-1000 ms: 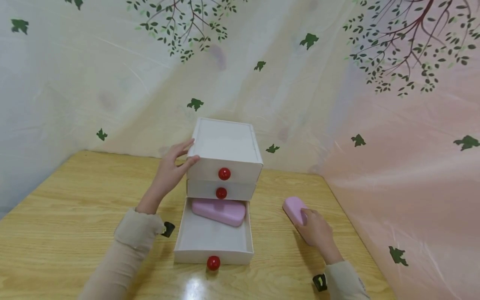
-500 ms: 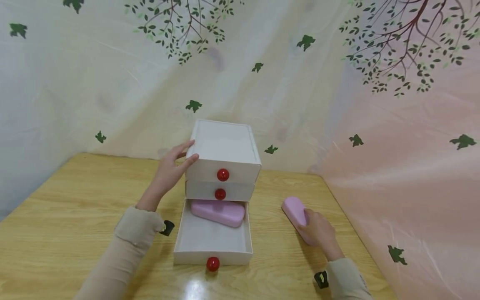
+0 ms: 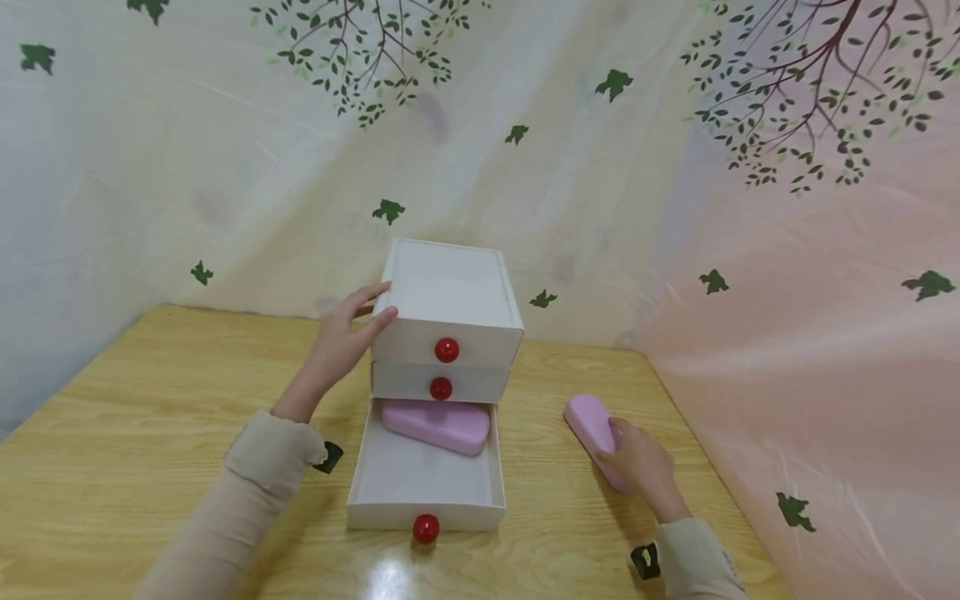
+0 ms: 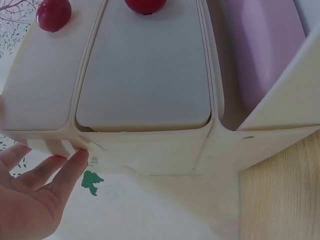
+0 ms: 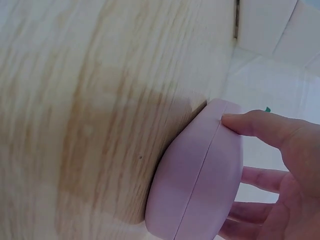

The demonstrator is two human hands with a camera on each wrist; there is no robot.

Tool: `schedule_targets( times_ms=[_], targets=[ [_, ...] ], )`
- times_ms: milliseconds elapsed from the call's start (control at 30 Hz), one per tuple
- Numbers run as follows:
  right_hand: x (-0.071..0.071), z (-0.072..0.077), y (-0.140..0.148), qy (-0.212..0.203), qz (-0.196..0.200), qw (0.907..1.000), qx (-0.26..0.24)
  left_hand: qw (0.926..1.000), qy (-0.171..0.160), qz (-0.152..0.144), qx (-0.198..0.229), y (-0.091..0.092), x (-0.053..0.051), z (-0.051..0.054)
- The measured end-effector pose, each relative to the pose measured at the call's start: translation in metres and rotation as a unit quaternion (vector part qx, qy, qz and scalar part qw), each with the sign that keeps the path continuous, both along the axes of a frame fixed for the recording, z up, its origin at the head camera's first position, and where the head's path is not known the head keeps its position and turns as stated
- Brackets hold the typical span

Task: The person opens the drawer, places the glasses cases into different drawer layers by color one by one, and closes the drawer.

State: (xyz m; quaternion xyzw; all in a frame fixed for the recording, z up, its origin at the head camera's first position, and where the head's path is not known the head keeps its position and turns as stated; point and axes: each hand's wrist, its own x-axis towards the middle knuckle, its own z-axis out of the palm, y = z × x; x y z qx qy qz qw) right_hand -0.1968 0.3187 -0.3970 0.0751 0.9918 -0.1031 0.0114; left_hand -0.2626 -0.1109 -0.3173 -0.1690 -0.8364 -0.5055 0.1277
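Observation:
A white drawer unit (image 3: 450,283) with red ball knobs stands on the table. Its bottom drawer (image 3: 412,479) is pulled out; the upper two are closed. Toward the back of that drawer lies a pink, rounded glasses case (image 3: 442,427). My left hand (image 3: 336,346) rests its fairly straight fingers on the unit's upper left side, the thumb at the top front corner. To the right of the unit, my right hand (image 3: 643,468) grips a second pink glasses case (image 3: 588,417) from above, thumb on one long side and fingers on the other. This case (image 5: 200,175) touches the tabletop, its seam visible.
The wooden table (image 3: 150,467) has its right edge close beyond my right hand. Behind it hangs a pale curtain (image 3: 262,183) printed with branches and green birds, pinkish on the right. Dark wrist pieces show at both cuffs.
Little differs. The view has shifted very slightly; both hands, the drawers and the two glasses cases stay where they were.

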Motion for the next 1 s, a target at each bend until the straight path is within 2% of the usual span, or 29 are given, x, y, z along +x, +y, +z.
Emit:
schedule_targets(
  times_ms=[300,633,1000],
  targets=[
    [0.004,0.001,0.000,0.017,-0.003,0.9998,0.002,0.9999,-0.009,-0.004,0.005,-0.002,-0.003,0.001],
    [0.016,0.006,-0.004,0.044,0.006,0.9990,0.008,0.9998,-0.016,-0.004,0.009,-0.001,-0.002,0.002],
    [0.034,0.029,-0.026,0.079,0.031,0.9964,-0.005,0.9996,-0.026,0.000,0.008,-0.002,0.001,0.002]
  ],
)
